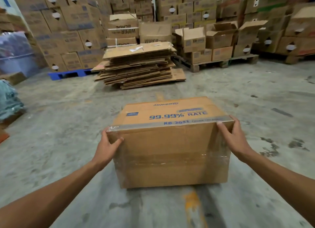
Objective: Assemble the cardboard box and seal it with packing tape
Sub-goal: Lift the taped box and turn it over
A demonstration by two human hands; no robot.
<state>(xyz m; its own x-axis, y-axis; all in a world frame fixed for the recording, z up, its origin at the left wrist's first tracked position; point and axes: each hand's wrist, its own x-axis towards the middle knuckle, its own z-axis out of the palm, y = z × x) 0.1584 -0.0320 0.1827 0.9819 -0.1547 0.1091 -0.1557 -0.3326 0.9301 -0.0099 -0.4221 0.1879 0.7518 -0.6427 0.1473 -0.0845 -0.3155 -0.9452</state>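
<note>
Head view: fingers of the left hand [106, 146] wrap the near left top corner of the cardboard box [170, 152], thumb on the near face, the rest round the left side (mostly hidden). Fingers of the right hand [234, 137] clamp the near right top corner, thumb on the near face by the edge, others curled over the top and right side. Both hands hold the box, one per corner; both forearms reach fwd, bare, nearly straight, converging on it from the lower corners of the frame.

Box is closed and sits on the concrete floor [68, 142], centre frame. Clear packing tape [170, 124] runs along the top near the front edge, w/ more clear tape in a band across the near face and round the right corner. Blue print on top: "99.99% RATE", "KB-2041", "CEDAR COLOUR" (last bit blurred), and "Glodway" upside down at the far edge.

Beyond it, well apart, a stack of flattened cartons [139, 65] on the floor. Behind that, boxes marked "WIPER" [155, 34], one inverted. Right of the stack, open boxes on a wooden pallet [221, 62], one marked "KB-2041". A blue pallet [68, 73] at left under tall carton stacks; their print is too blurred to read.
</note>
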